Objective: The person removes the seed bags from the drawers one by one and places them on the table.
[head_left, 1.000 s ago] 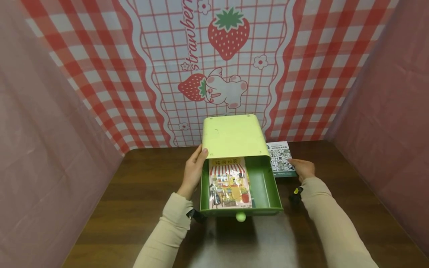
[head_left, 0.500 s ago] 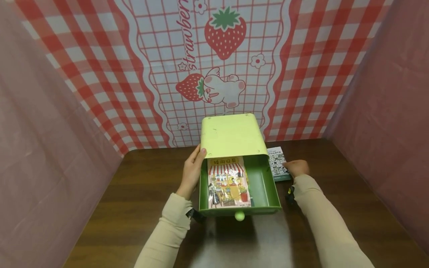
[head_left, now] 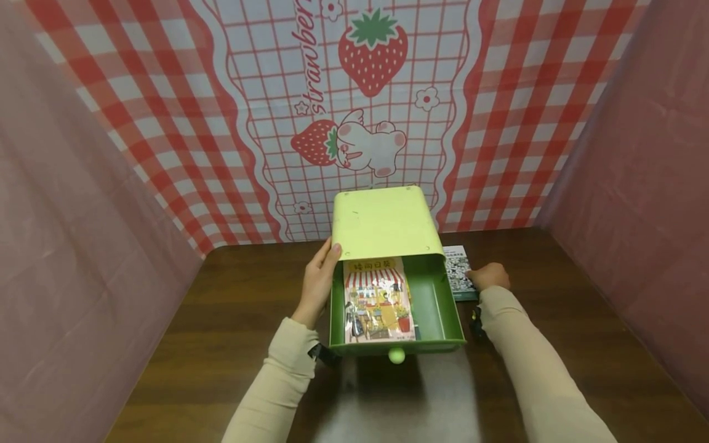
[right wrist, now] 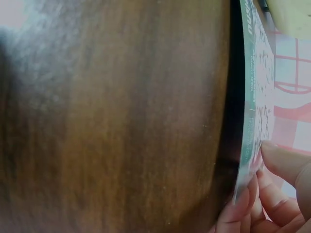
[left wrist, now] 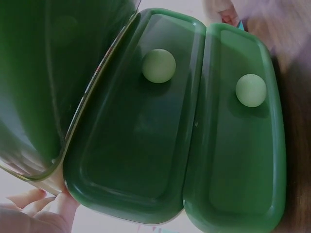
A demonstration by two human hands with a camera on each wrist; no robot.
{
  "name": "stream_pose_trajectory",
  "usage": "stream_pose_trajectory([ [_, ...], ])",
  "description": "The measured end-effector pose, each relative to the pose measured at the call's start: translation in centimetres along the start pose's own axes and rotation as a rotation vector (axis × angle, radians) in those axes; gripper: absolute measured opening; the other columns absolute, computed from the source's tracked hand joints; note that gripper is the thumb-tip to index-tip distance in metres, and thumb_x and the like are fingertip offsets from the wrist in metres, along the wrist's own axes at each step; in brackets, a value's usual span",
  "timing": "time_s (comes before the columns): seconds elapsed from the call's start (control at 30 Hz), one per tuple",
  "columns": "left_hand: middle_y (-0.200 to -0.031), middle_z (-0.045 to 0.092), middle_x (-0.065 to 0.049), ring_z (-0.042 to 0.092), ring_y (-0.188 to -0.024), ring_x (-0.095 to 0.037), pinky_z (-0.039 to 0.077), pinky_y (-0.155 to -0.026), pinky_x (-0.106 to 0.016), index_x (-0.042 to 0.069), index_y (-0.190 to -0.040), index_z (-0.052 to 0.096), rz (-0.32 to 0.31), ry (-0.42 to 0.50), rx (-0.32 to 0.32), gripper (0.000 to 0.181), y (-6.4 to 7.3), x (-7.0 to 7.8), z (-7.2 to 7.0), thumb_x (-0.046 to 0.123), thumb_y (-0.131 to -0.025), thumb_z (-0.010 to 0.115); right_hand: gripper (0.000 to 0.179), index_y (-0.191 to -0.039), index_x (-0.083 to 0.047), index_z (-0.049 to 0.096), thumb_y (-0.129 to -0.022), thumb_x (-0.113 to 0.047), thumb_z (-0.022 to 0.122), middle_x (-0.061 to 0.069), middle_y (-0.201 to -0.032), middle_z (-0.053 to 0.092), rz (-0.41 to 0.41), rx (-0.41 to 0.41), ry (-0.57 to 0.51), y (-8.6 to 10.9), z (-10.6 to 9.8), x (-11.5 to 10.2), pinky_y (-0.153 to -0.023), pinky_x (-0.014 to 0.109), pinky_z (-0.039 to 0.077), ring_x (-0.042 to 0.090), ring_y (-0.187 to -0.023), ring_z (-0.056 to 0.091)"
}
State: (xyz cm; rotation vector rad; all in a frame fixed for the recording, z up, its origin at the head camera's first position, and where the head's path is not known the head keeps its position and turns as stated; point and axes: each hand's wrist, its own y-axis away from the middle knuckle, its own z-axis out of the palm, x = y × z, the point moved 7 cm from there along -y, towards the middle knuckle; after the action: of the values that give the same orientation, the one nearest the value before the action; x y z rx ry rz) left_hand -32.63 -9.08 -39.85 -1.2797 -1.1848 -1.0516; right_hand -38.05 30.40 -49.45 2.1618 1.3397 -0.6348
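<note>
A small light-green drawer cabinet (head_left: 382, 221) stands at the table's back, its top drawer (head_left: 437, 311) pulled out. Inside that drawer, on the left, lies a seed packet (head_left: 378, 304) with a striped awning and Chinese text. My left hand (head_left: 317, 284) rests against the cabinet's left side, thumb at the front top corner. To the right of the cabinet, my right hand (head_left: 490, 277) pinches a flat seed packet (head_left: 458, 274) printed with white flowers, between thumb and fingers. The right wrist view shows this packet (right wrist: 252, 97) edge-on; the cabinet covers its left part in the head view.
Two shut drawers with round knobs (left wrist: 159, 66) sit below the open one in the left wrist view. A strawberry-print checked cloth (head_left: 498, 154) hangs behind, and pink curtains (head_left: 72, 246) flank the brown wooden table (head_left: 221, 357).
My right hand has moved left and slightly nearer with the white-flower packet, which now lies further behind the cabinet's right side. My left hand keeps its place.
</note>
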Motion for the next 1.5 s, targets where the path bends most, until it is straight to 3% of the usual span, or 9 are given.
stream_pose_trajectory([
  [0.2,-0.158,0.035,-0.005,0.031,-0.147,-0.029,0.024,-0.121,-0.051,0.021,-0.153,0.037,0.013,0.008,-0.008,0.066,0.0,0.3,0.1,0.054,-0.097,0.052,0.06,-0.116,0.02,0.059,-0.087,-0.032,0.066,0.037,-0.119,0.061,-0.009,0.002,-0.012,-0.1,-0.2,-0.3,-0.08,0.053,0.054,0.047,-0.103,0.06],
  [0.37,-0.158,0.035,-0.004,0.03,-0.147,-0.028,0.023,-0.121,-0.051,0.024,-0.152,0.037,0.014,0.006,-0.01,0.064,0.1,0.3,0.0,0.054,-0.097,0.051,0.048,-0.112,0.012,0.067,-0.09,-0.031,0.064,0.03,-0.113,0.066,-0.027,0.037,-0.132,0.1,-1.0,-1.6,-0.077,0.048,0.054,0.04,-0.097,0.062],
  [0.57,-0.158,0.035,-0.004,0.031,-0.147,-0.028,0.024,-0.121,-0.051,0.024,-0.152,0.037,0.023,0.01,-0.011,0.064,0.1,0.3,0.0,0.054,-0.097,0.051,0.037,-0.11,0.006,0.07,-0.097,-0.024,0.053,0.004,-0.08,0.069,-0.184,0.049,-0.345,1.4,-3.1,-5.4,-0.063,0.026,0.052,0.011,-0.069,0.058],
  [0.67,-0.158,0.036,-0.003,0.032,-0.146,-0.027,0.024,-0.121,-0.05,0.025,-0.151,0.038,0.017,0.008,-0.008,0.064,0.1,0.2,0.0,0.055,-0.097,0.051,0.037,-0.113,0.006,0.067,-0.1,-0.024,0.049,0.005,-0.085,0.068,-0.286,0.004,-0.395,2.8,-4.3,-7.9,-0.063,0.022,0.054,0.005,-0.068,0.06],
  [0.8,-0.157,0.037,-0.003,0.032,-0.146,-0.027,0.024,-0.121,-0.05,0.026,-0.151,0.039,0.019,0.009,-0.004,0.063,0.1,0.2,0.0,0.054,-0.097,0.052,0.04,-0.116,0.002,0.067,-0.102,-0.03,0.048,0.017,-0.102,0.069,-0.421,-0.012,-0.361,5.4,-6.0,-11.1,-0.068,0.018,0.056,0.01,-0.079,0.064],
  [1.0,-0.158,0.036,-0.003,0.03,-0.147,-0.027,0.024,-0.121,-0.05,0.025,-0.151,0.039,0.024,0.016,-0.004,0.062,0.1,0.2,0.0,0.053,-0.098,0.052,0.04,-0.113,-0.001,0.067,-0.101,-0.036,0.052,0.019,-0.105,0.069,-0.624,-0.046,-0.29,10.9,-7.6,-15.1,-0.081,0.035,0.059,0.02,-0.09,0.067],
  [1.13,-0.158,0.036,-0.002,0.03,-0.147,-0.026,0.024,-0.121,-0.049,0.026,-0.151,0.039,0.015,0.016,-0.001,0.062,0.1,0.2,0.0,0.054,-0.097,0.052,0.032,-0.109,-0.007,0.069,-0.1,-0.034,0.055,0.011,-0.097,0.07,-0.76,-0.031,-0.215,14.5,-8.0,-16.7,-0.07,0.03,0.054,0.018,-0.08,0.062],
  [1.3,-0.158,0.036,-0.002,0.03,-0.147,-0.026,0.024,-0.121,-0.05,0.026,-0.151,0.038,0.009,0.013,-0.002,0.062,0.1,0.1,0.0,0.054,-0.097,0.052,0.017,-0.103,-0.011,0.071,-0.097,-0.025,0.062,0.002,-0.092,0.07,-0.88,-0.008,-0.12,18.2,-7.5,-17.8,-0.064,0.027,0.048,0.014,-0.073,0.056],
  [1.5,-0.158,0.036,-0.003,0.029,-0.147,-0.028,0.022,-0.121,-0.051,0.025,-0.151,0.039,0.006,0.013,0.003,0.062,0.1,0.2,0.0,0.053,-0.097,0.052,0.017,-0.108,-0.013,0.072,-0.094,-0.022,0.067,0.0,-0.102,0.072,-0.942,-0.126,-0.05,20.7,-5.5,-18.4,-0.07,0.029,0.052,0.011,-0.081,0.061],
])
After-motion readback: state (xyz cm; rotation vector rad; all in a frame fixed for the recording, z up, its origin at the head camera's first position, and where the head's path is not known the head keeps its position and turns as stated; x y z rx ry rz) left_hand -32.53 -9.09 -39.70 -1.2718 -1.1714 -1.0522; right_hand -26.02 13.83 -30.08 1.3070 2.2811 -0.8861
